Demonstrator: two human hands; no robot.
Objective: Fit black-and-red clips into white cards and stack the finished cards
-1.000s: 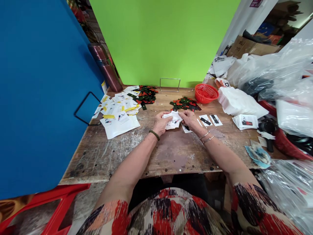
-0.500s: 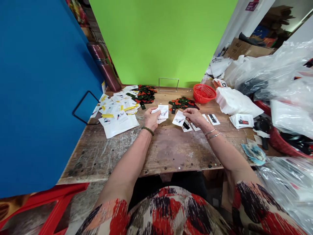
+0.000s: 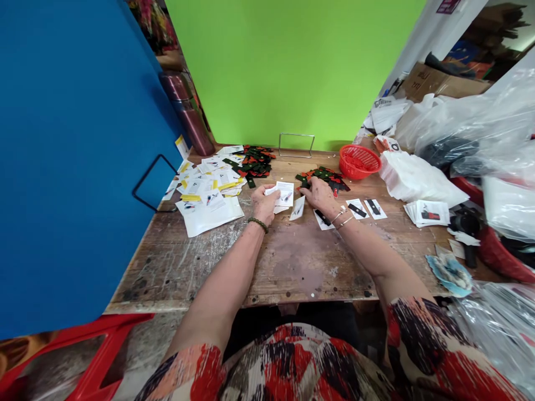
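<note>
My left hand (image 3: 264,205) is closed on a small stack of white printed cards (image 3: 285,194), held above the table. My right hand (image 3: 321,196) has its fingers bent down at the near edge of a pile of black and red strips (image 3: 330,177); whatever is between the fingertips is hidden. A single card (image 3: 297,208) stands tilted just left of my right hand, apart from its fingers. Beneath my right wrist lies a card with a black strip (image 3: 323,218) on it. Two more such cards (image 3: 356,209) lie to the right.
Loose cards (image 3: 211,181) and a second strip pile (image 3: 254,161) lie at the left. A red basket (image 3: 359,161) stands behind right. Further right are a stack of packed cards (image 3: 427,214), white bags (image 3: 422,178) and a blue cloth (image 3: 449,274). A flask (image 3: 190,120) leans at the left.
My right hand has let go of the card and moved left and back to the strip pile. My left hand still holds its cards. The view has shifted slightly.
</note>
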